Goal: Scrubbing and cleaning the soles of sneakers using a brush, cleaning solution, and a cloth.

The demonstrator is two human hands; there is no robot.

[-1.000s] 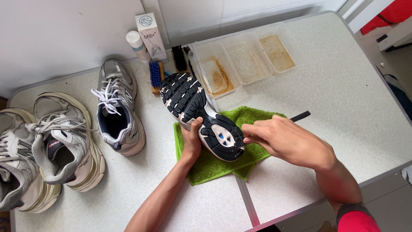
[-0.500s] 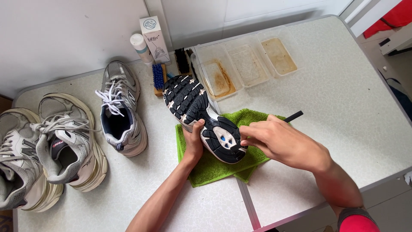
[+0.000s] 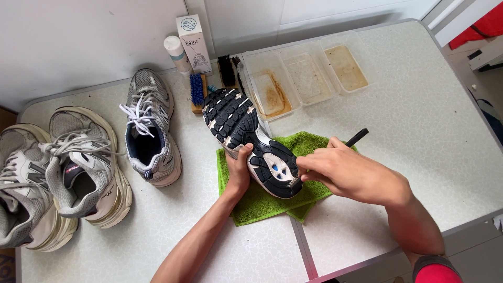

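Little has changed: left hand (image 3: 240, 173) still grips the upturned sneaker (image 3: 250, 140), right hand (image 3: 350, 172) pinching a black tool (image 3: 357, 137).

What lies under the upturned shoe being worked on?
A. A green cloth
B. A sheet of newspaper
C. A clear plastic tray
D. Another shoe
A: the sole-up shoe, steadied by the left hand, rests over a green cloth spread on the table.

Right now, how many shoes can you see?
4. One shoe lies sole-up on the green towel, held by the left hand. Three stand on the table's left side: one, another, and one at the picture's edge.
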